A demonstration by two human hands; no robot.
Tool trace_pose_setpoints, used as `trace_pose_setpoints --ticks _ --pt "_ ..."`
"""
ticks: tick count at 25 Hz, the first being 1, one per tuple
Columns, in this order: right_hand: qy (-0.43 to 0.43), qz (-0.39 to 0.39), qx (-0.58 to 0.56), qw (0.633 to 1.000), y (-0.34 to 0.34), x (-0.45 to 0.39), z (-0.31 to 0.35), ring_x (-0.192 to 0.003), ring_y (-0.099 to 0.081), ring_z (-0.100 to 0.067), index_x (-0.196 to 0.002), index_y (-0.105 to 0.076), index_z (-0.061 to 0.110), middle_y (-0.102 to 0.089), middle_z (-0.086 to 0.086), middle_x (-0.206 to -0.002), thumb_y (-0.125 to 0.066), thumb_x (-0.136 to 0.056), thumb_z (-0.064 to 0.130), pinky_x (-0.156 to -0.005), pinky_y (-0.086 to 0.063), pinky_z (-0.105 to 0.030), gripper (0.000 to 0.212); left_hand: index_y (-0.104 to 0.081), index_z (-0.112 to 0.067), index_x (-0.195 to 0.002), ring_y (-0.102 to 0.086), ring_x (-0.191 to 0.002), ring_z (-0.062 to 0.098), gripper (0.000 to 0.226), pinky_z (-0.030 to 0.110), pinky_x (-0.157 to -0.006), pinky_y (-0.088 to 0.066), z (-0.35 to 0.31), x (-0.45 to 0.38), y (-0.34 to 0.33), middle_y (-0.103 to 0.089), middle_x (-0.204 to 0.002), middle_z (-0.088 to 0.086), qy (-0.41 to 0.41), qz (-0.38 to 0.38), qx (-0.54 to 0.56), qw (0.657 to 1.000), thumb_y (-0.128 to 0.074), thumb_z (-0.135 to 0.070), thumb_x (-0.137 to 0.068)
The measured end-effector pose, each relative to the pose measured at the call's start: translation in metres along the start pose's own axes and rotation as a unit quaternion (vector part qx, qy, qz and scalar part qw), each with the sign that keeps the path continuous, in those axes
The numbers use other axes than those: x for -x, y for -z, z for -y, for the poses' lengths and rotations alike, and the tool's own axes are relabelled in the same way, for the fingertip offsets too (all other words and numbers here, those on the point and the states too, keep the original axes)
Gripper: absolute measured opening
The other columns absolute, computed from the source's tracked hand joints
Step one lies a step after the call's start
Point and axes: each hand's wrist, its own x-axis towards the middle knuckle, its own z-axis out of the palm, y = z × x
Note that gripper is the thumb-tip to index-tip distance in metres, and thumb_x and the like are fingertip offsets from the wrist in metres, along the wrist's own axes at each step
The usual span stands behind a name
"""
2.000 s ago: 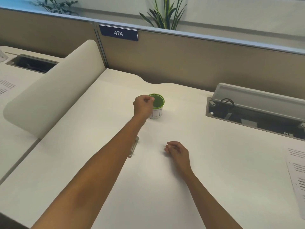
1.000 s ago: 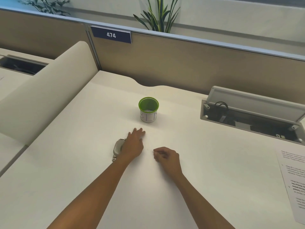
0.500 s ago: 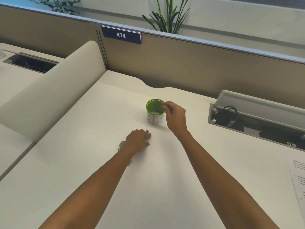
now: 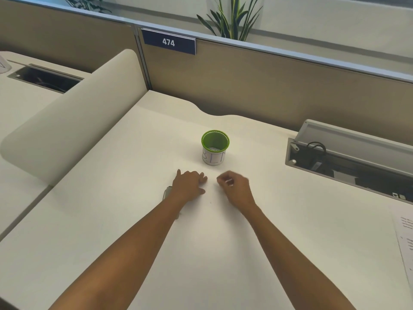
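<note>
This is an open-plan office. A pale desk [image 4: 134, 153] backs onto a fabric-covered partition [image 4: 257, 86] with a metal top rail, and a blue plate reading 474 [image 4: 168, 42] numbers the workstation. A curved screen [image 4: 73, 113] along the desk's left edge separates it from the neighbouring desk [image 4: 20, 101]. A sunken cable box [image 4: 289, 153] with its lid flipped up sits towards the back right, a printed sheet [image 4: 405, 238] lies at the right edge, and leafy plants [image 4: 232, 19] rise behind the partition.
</note>
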Motion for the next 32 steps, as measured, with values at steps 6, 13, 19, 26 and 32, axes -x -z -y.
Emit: trace_pose_setpoints --ticks 6,13,19,26,32 --pt "-0.005 0.106 0.091 0.990 -0.012 0.029 -0.018 -0.090 -0.067 -0.019 -0.097 -0.077 0.012 -0.072 -0.001 -0.097 -0.069 -0.091 0.016 -0.082 -0.052 -0.031 0.011 -0.038 -0.030 -0.152 -0.041 -0.141 0.019 0.059 0.047 -0.124 -0.007 -0.001 0.000 -0.001 -0.044 -0.155 -0.006 0.005 -0.001 -0.001 1.000 -0.056 -0.041 -0.097" --pt "0.032 0.104 0.204 0.973 -0.024 0.037 -0.008 -0.091 -0.065 -0.024 -0.099 -0.074 0.010 -0.068 -0.003 -0.103 -0.063 -0.094 0.014 -0.079 -0.052 -0.034 0.013 -0.038 -0.033 -0.152 -0.041 -0.141 0.020 0.059 0.052 -0.123 -0.004 -0.002 0.000 -0.001 -0.046 -0.154 -0.007 0.014 0.005 0.005 1.000 -0.056 -0.041 -0.097" --pt "0.074 0.126 0.300 0.943 -0.037 0.041 -0.006 -0.098 -0.057 -0.031 -0.108 -0.059 0.002 -0.059 -0.014 -0.111 -0.042 -0.103 0.005 -0.075 -0.044 -0.038 0.018 -0.037 -0.034 -0.152 -0.040 -0.142 0.021 0.058 0.053 -0.123 -0.003 -0.001 0.002 -0.003 -0.046 -0.153 -0.005 0.013 0.000 0.016 1.000 -0.054 -0.041 -0.098" --pt "-0.010 -0.007 0.065 0.998 0.003 0.004 0.028 -0.079 -0.062 -0.029 -0.097 -0.059 0.005 -0.067 -0.011 -0.091 -0.049 -0.095 0.000 -0.071 -0.049 -0.035 0.011 -0.029 -0.035 -0.155 -0.043 -0.139 0.023 0.057 0.056 -0.122 -0.005 -0.001 0.005 -0.009 -0.045 -0.152 -0.002 0.015 -0.003 -0.007 1.000 -0.046 -0.043 -0.102" --pt "0.034 -0.081 0.042 0.995 0.027 -0.068 0.079 -0.091 -0.065 -0.025 -0.106 -0.074 0.002 -0.076 -0.015 -0.105 -0.055 -0.098 0.003 -0.078 -0.045 -0.024 0.020 -0.029 -0.039 -0.155 -0.044 -0.139 0.022 0.056 0.057 -0.122 -0.003 0.002 0.001 -0.012 -0.045 -0.152 -0.004 0.011 -0.004 0.000 1.000 -0.045 -0.044 -0.101"
